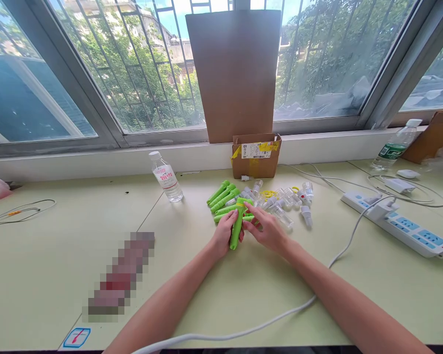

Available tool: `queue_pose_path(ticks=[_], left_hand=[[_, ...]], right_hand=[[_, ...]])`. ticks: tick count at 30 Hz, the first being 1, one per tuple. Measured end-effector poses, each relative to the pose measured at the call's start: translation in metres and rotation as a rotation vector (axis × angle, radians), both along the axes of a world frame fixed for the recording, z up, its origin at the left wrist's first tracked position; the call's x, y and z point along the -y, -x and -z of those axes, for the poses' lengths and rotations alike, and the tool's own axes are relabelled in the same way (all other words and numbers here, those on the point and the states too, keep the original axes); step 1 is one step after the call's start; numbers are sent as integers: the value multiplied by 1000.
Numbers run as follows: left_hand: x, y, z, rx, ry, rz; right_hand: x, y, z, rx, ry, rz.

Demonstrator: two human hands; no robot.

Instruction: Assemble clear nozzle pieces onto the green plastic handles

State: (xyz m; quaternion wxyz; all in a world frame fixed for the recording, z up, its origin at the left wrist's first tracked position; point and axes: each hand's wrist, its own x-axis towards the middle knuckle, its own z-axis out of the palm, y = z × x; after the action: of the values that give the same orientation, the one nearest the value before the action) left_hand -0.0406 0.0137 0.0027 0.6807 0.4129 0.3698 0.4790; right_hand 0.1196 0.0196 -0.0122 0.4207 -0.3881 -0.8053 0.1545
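Forearms first, both cut off by the bottom edge, with a white cable (243,329) snaking under the right one and out of frame. Beyond, a pale green table (59,255), wide and seamed, far edge against a white sill. Above, a barred window (133,73), trees and buildings hazy behind; cardboard sheet (236,73) propped against the middle pane. Power strip (402,223) at right. Blurred patch (120,275) at left, contents unreadable. Small box (256,156) at the sill, label too small to read. Bottle (166,177) left of it. Left hand (224,233) closed round a green tube (237,231), held near-upright over the table's middle. Right hand (268,230) at the tube's top, fingertips touching; grip hidden, cannot tell. More tubes (221,195) and clear parts (284,201) heaped just behind, overlapping, hard to count.
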Motion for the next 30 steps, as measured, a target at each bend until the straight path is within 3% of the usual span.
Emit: queue_pose_path(ticks=[15, 30], left_hand=[[1, 0, -1, -48, -54, 2], [5, -3, -4, -116, -80, -59]], right_hand=[[-2, -1, 1, -82, -30, 1], [4, 1, -5, 108, -96, 39]])
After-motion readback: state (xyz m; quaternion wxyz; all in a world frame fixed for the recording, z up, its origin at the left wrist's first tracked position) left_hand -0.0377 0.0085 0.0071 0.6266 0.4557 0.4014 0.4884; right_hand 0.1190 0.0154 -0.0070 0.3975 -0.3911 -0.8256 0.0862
